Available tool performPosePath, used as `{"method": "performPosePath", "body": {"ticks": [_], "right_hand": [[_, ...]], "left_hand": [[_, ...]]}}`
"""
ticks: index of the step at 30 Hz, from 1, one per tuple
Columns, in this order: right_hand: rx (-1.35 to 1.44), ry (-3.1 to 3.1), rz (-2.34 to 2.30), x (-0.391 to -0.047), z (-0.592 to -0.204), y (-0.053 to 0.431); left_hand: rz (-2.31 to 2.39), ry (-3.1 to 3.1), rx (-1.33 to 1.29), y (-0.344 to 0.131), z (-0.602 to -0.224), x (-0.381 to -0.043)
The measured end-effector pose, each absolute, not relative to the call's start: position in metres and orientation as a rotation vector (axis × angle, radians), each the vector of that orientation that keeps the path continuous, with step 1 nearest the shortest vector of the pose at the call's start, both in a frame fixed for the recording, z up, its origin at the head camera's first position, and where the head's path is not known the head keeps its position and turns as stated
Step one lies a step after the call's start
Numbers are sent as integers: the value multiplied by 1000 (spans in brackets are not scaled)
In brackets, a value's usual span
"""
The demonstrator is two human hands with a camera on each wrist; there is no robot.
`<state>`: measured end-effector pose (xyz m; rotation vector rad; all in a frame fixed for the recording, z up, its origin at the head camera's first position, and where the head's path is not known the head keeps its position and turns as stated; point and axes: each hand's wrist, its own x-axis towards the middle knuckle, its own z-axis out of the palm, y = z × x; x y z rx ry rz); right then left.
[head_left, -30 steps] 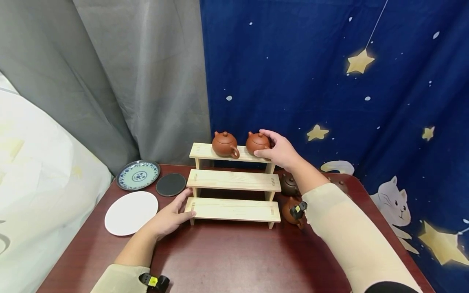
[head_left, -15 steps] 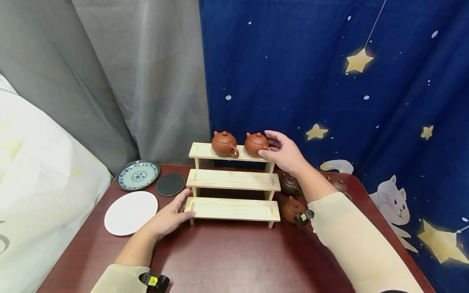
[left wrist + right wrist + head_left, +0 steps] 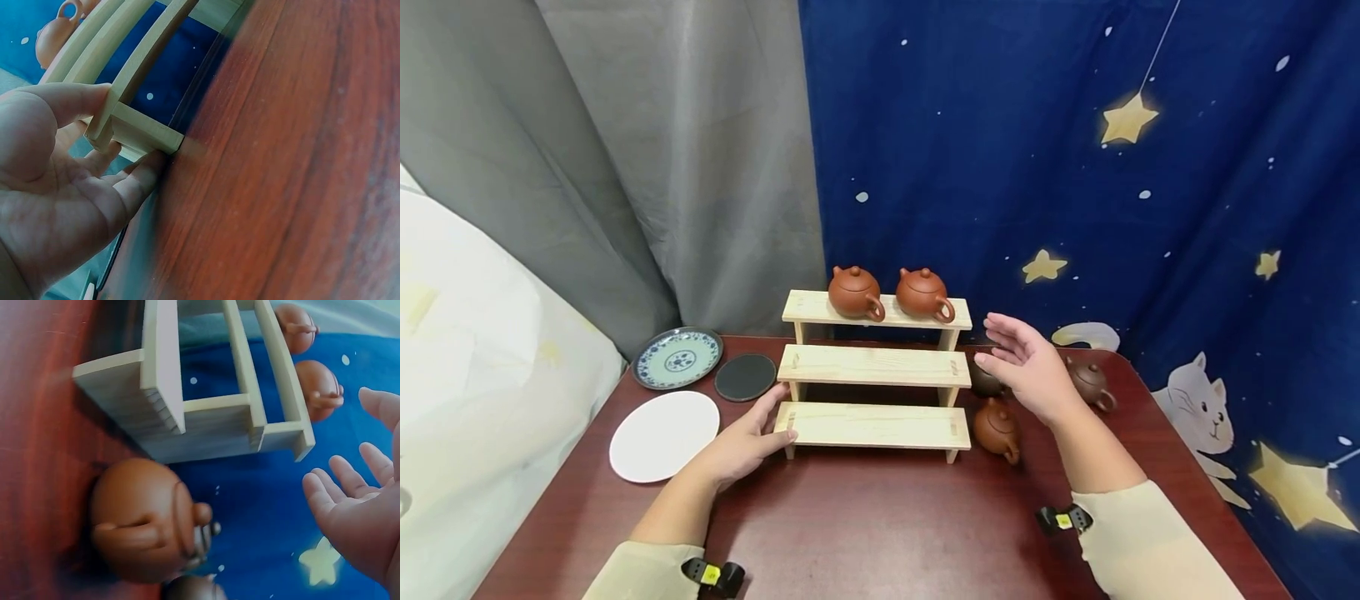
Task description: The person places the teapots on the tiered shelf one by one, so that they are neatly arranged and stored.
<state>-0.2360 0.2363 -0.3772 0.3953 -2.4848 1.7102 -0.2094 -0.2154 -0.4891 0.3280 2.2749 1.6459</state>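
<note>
A three-tier wooden display stand [image 3: 874, 425] stands on the table. Two reddish-brown clay teapots, a left one [image 3: 853, 293] and a right one [image 3: 921, 293], sit on its top tier with handles toward the front right. My left hand [image 3: 743, 446] holds the stand's left end; in the left wrist view the thumb lies on the lowest board and the fingers reach round its leg. My right hand [image 3: 1033, 373] hangs in the air right of the stand, fingers spread and holding nothing. Below it, another reddish-brown teapot [image 3: 997, 428] rests on the table, with a dark brown teapot [image 3: 985, 382] partly hidden behind my fingers.
Farther right stands another dark brown teapot [image 3: 1088, 382]. On the left lie a blue-patterned plate [image 3: 662, 379], a round black mat [image 3: 745, 377] and a white oval plate [image 3: 664, 437]. Grey and dark blue curtains [image 3: 940, 150] hang close behind the table.
My right hand has let go of the right teapot on the top tier and moved right and down toward the teapots on the table. The left hand keeps its place on the stand.
</note>
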Motion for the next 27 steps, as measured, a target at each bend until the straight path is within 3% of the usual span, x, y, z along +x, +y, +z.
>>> {"method": "performPosePath", "body": {"ticks": [15,27], "right_hand": [[358,-2465,1746,-204,-437,265],[250,-2615,1713,-204,-466,282]], "left_hand": [[1644,2278,312,-215,-490,-210],[1649,2275,297,-216,-490,-210]]}}
